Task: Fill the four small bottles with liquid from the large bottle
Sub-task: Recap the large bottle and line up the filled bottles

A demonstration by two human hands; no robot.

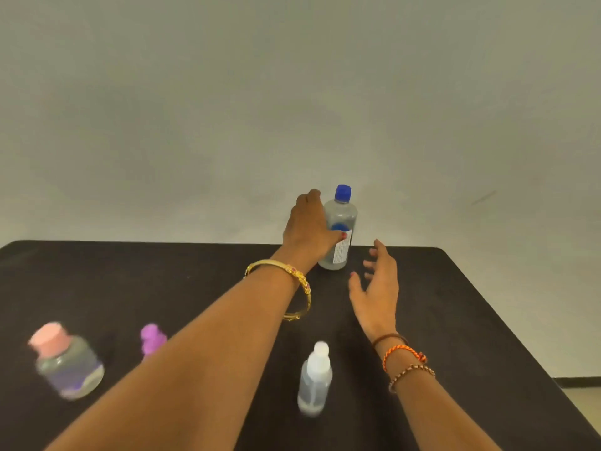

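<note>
The large clear bottle (341,219) with a blue cap stands upright near the far edge of the black table (471,304). My left hand (307,226) grips its left side, thumb across the label. My right hand (377,284) hovers open just right of and in front of the bottle, fingers spread, touching nothing. Three small bottles show near me: one with a pink cap (65,362) at the left, one with a purple cap (152,339) partly hidden behind my left forearm, and one with a white cap (314,375) between my arms. All caps are on.
A plain grey wall rises right behind the table's far edge. The table's right edge runs diagonally toward the lower right corner, with floor beyond it.
</note>
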